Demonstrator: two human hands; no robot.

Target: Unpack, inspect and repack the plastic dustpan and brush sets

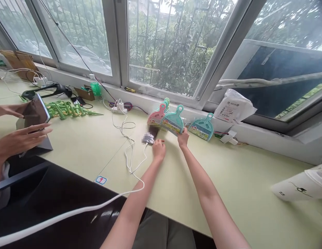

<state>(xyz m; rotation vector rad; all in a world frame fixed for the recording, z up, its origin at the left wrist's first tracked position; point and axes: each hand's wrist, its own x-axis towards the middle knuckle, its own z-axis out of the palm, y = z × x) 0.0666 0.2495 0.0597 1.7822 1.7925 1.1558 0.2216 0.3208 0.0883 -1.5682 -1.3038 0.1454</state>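
Note:
A teal dustpan-and-brush set [173,119] is gripped at its lower right corner by my right hand [183,138]. To its left, a pink set [157,116] stands with more green ones behind it. Another teal set [202,128] leans near the window ledge on the right. My left hand [159,148] rests on the table beside a phone [152,134] with a white cable; its fingers are curled, and whether anything is under them is hidden.
At the left, another person's hands [23,138] hold a tablet [37,112]. Green objects [64,110] lie behind it. White cables [129,148] cross the table [228,180]. A wrapped package [232,107] sits on the ledge; a white cup [298,186] is at right.

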